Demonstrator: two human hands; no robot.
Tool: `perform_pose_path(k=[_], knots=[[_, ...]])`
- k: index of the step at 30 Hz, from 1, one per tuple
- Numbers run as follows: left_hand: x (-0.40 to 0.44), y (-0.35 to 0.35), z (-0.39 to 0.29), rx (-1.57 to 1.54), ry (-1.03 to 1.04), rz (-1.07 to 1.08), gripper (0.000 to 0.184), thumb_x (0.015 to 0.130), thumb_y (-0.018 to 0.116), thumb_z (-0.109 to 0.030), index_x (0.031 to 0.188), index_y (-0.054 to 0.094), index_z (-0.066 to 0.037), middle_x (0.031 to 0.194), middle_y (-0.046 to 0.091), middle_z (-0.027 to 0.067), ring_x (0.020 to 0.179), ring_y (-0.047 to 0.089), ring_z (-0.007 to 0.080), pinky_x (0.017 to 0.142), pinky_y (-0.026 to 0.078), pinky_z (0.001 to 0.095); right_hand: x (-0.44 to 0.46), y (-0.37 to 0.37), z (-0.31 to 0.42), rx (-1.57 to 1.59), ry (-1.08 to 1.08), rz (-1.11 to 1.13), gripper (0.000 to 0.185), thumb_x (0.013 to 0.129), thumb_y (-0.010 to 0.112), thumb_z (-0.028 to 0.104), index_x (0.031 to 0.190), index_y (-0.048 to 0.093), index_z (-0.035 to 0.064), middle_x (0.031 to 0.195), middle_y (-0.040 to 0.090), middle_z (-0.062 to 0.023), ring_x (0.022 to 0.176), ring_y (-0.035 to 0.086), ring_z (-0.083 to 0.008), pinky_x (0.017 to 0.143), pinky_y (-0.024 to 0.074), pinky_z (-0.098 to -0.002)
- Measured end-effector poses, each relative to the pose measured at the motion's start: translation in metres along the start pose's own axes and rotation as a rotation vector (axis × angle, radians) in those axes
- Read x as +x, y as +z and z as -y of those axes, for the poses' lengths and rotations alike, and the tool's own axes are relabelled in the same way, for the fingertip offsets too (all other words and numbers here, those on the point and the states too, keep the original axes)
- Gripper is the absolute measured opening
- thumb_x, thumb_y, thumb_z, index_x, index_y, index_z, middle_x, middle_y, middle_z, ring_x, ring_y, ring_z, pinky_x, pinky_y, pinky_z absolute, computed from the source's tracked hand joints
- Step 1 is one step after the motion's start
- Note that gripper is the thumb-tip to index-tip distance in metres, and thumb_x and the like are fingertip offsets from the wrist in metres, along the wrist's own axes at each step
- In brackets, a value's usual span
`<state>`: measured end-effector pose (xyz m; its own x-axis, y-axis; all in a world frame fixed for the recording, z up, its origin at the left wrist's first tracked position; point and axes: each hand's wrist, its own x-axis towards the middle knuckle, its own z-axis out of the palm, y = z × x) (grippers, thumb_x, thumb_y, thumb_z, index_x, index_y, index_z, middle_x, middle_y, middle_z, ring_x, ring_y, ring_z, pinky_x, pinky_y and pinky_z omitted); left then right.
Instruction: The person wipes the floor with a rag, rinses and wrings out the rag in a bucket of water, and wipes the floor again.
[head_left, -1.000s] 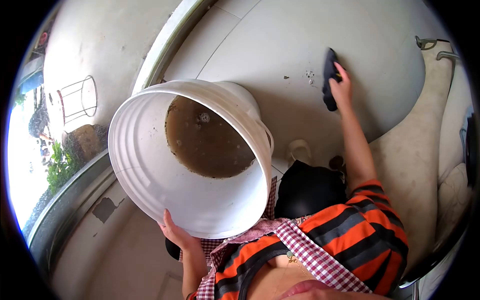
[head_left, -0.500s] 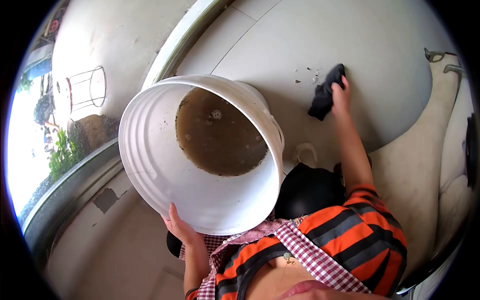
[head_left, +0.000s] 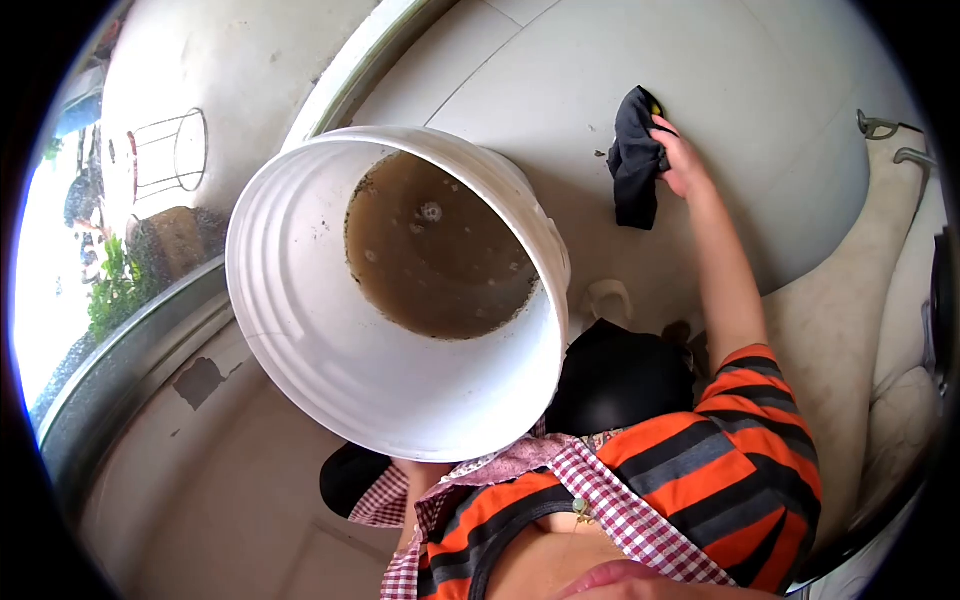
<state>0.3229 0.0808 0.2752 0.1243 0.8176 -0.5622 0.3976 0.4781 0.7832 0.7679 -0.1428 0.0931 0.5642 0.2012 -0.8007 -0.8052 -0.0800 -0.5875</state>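
Observation:
My right hand (head_left: 680,158) grips a dark cloth (head_left: 634,165) over the pale tiled floor, with a few dark crumbs beside the cloth. A large white bucket (head_left: 400,395) leans toward me, its mouth facing up at the camera, with murky brown water (head_left: 435,250) and some bubbles inside. Only a bit of my left hand (head_left: 425,472) shows below the bucket's lower rim; its fingers are hidden.
A pale furniture piece (head_left: 840,270) with metal hooks stands at the right. At the left runs a curved window frame (head_left: 130,360), with a wire stand (head_left: 168,155) and a plant (head_left: 115,290) beyond. A grey patch (head_left: 198,382) marks the floor.
The cloth in my right hand has moved over the spot where the crumbs lay, and fewer crumbs show. My left hand has slid from the bucket's outer side to beneath its rim.

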Motion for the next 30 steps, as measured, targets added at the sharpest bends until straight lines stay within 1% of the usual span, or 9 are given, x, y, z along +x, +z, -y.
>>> perform_pose_path(k=[4, 8, 12, 14, 20, 22, 24, 27, 30], knots=[[-0.003, 0.049, 0.052, 0.549, -0.160, 0.626, 0.042, 0.090, 0.046, -0.028, 0.123, 0.046, -0.003, 0.117, 0.053, 0.0131, 0.108, 0.052, 0.0255, 0.092, 0.043, 0.0361, -0.038, -0.029, 0.018, 0.059, -0.002, 0.047, 0.038, 0.096, 0.038, 0.029, 0.128, 0.047, 0.0106, 0.121, 0.056, -0.0052, 0.108, 0.055, -0.0182, 0.085, 0.0456, -0.0394], [0.006, 0.164, 0.064, 0.800, 0.255, 1.203, 0.044, 0.086, 0.056, -0.018, 0.126, 0.044, -0.003, 0.121, 0.051, 0.0152, 0.110, 0.052, 0.0272, 0.092, 0.043, 0.0342, -0.095, -0.028, 0.031, 0.038, -0.036, -0.159, 0.040, 0.098, 0.035, 0.035, 0.119, 0.054, 0.0078, 0.116, 0.059, -0.0038, 0.104, 0.057, -0.0167, 0.081, 0.0482, -0.0344], [-0.021, 0.264, 0.081, 0.333, 0.697, 0.854, 0.037, 0.084, 0.061, -0.014, 0.118, 0.052, -0.002, 0.114, 0.053, 0.0171, 0.099, 0.056, 0.0277, 0.082, 0.046, 0.0320, -0.136, -0.029, 0.026, 0.112, -0.051, -0.147, 0.043, 0.098, 0.031, 0.041, 0.118, 0.052, 0.0092, 0.113, 0.059, -0.0056, 0.098, 0.058, -0.0171, 0.075, 0.0502, -0.0360], [-0.036, 0.286, 0.085, 0.338, 0.778, 0.709, 0.037, 0.083, 0.062, -0.015, 0.116, 0.053, -0.003, 0.109, 0.055, 0.0162, 0.094, 0.057, 0.0271, 0.080, 0.046, 0.0326, -0.157, -0.029, 0.019, 0.187, -0.045, -0.120, 0.044, 0.098, 0.030, 0.043, 0.117, 0.051, 0.0099, 0.112, 0.060, -0.0051, 0.098, 0.058, -0.0172, 0.075, 0.0503, -0.0361], [-0.003, 0.283, 0.088, 0.330, 0.237, 1.083, 0.073, 0.075, 0.072, -0.029, 0.133, 0.034, -0.005, 0.123, 0.044, 0.0193, 0.114, 0.045, 0.0323, 0.095, 0.039, 0.0398, -0.185, -0.050, 0.030, -0.377, -0.110, -0.441, 0.059, 0.093, 0.034, 0.056, 0.128, 0.042, 0.0083, 0.116, 0.054, -0.0077, 0.097, 0.056, -0.0184, 0.071, 0.0476, -0.0350], [-0.013, 0.279, 0.082, 0.349, 0.373, 1.094, 0.083, 0.072, 0.074, -0.032, 0.136, 0.028, -0.004, 0.127, 0.040, 0.0210, 0.119, 0.041, 0.0348, 0.099, 0.036, 0.0416, -0.194, -0.041, 0.029, -0.112, -0.127, -0.350, 0.058, 0.094, 0.036, 0.054, 0.129, 0.041, 0.0086, 0.116, 0.054, -0.0078, 0.099, 0.056, -0.0191, 0.073, 0.0478, -0.0366], [-0.044, 0.285, 0.088, 0.428, 0.796, 1.030, 0.088, 0.070, 0.076, -0.032, 0.136, 0.026, -0.003, 0.129, 0.037, 0.0226, 0.120, 0.038, 0.0369, 0.099, 0.035, 0.0426, -0.204, -0.026, 0.025, -0.067, -0.096, -0.317, 0.056, 0.095, 0.037, 0.051, 0.131, 0.039, 0.0088, 0.118, 0.053, -0.0073, 0.104, 0.055, -0.0201, 0.077, 0.0482, -0.0401], [-0.055, 0.295, 0.103, 0.348, 0.726, 0.906, 0.088, 0.071, 0.074, -0.032, 0.138, 0.025, -0.004, 0.129, 0.036, 0.0265, 0.117, 0.039, 0.0438, 0.097, 0.035, 0.0456, -0.225, -0.017, 0.017, 0.192, -0.120, -0.250, 0.050, 0.096, 0.037, 0.045, 0.132, 0.039, 0.0101, 0.125, 0.050, -0.0067, 0.109, 0.053, -0.0212, 0.081, 0.0478, -0.0437], [-0.051, 0.294, 0.112, 0.368, 0.742, 0.838, 0.070, 0.075, 0.071, -0.026, 0.131, 0.036, -0.003, 0.123, 0.044, 0.0251, 0.110, 0.047, 0.0409, 0.092, 0.039, 0.0455, -0.246, -0.024, 0.013, 0.318, -0.150, -0.154, 0.046, 0.097, 0.038, 0.040, 0.132, 0.039, 0.0092, 0.127, 0.050, -0.0065, 0.110, 0.053, -0.0207, 0.084, 0.0476, -0.0384]])
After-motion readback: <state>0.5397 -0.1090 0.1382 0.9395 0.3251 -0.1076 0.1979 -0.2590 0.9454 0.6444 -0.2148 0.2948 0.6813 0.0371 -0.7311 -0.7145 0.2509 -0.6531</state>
